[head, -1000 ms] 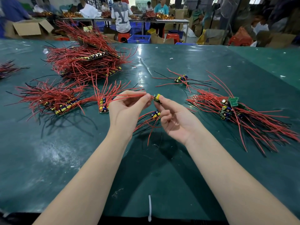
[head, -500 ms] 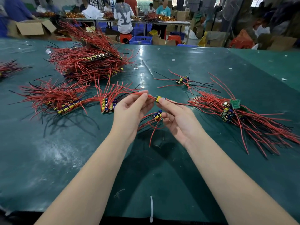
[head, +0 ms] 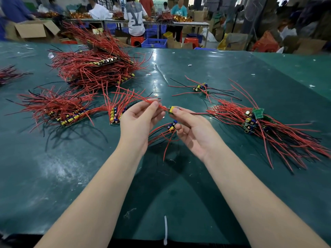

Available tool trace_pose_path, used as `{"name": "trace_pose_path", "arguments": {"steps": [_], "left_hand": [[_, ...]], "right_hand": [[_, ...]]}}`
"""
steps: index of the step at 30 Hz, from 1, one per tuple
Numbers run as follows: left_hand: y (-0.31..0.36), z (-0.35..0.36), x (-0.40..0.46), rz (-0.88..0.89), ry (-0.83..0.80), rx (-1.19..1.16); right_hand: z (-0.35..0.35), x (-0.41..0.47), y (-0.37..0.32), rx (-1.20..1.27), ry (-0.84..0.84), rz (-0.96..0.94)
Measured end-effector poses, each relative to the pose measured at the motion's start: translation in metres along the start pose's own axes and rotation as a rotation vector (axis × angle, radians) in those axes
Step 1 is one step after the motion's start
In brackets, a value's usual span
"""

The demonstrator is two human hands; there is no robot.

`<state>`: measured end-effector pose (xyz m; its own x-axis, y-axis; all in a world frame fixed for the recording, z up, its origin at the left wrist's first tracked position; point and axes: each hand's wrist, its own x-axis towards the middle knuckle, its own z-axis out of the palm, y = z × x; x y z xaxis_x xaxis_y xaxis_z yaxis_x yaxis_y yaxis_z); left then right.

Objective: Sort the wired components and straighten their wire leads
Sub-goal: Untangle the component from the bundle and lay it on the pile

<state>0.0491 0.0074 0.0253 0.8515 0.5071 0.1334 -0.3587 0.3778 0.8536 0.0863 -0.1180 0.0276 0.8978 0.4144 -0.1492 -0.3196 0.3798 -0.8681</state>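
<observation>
1. Head view, nearest: a white cable tie (head: 165, 228) lies by the near table edge at 6 o'clock, on the green table (head: 53, 176). The broad bare stretch under both forearms leaves free room to draw the elbows back.

2. At centre, the right hand (head: 193, 130) pinches a small yellow-topped component (head: 172, 110) between thumb and forefinger, its other fingers loosely curled. I judge it serves as the anchor, so that the lead can be pulled taut against it.

3. The left hand (head: 141, 119) pinches that component's red lead (head: 162, 106) at its fingertips, just to 9 o'clock of the part, palm up and the remaining fingers half open. Held this way, the grip looks set to slide outward and smooth the wire.

4. Just beneath the right fingers, a second component (head: 171, 126) with splayed red wires sits by the hand; whether it is held or lies on the table I cannot tell.

5. At 3 o'clock, an unsorted heap (head: 259, 122) fans its leads toward the right edge. That probably puts the supply within the right hand's reach.

6. At 9 o'clock, a short row of parts (head: 114, 115) and a longer row (head: 68, 115) lie with the components side by side, apparently finished work, close enough for the left hand to set parts down.

7. Farther, at 1 o'clock, a few loose pieces (head: 201, 87); at 11 o'clock, a tall stacked pile (head: 96, 67). Open table between them allows a sweep outward.
</observation>
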Motion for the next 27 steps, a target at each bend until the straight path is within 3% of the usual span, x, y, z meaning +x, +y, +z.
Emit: {"name": "trace_pose_path", "arguments": {"steps": [6,12,17,27], "left_hand": [[-0.006,-0.004,0.002,0.078,0.056,0.129],[-0.004,-0.004,0.004,0.009,0.046,-0.08],[-0.004,-0.005,0.004,0.043,0.12,-0.002],[0.005,-0.005,0.005,0.029,0.15,-0.091]], "right_hand": [[0.0,-0.001,0.005,-0.134,0.005,-0.101],[0.0,0.0,0.003,-0.103,0.009,-0.081],[0.001,0.001,0.004,-0.145,0.0,-0.081],[0.001,0.002,0.0,-0.118,0.019,-0.061]]}}
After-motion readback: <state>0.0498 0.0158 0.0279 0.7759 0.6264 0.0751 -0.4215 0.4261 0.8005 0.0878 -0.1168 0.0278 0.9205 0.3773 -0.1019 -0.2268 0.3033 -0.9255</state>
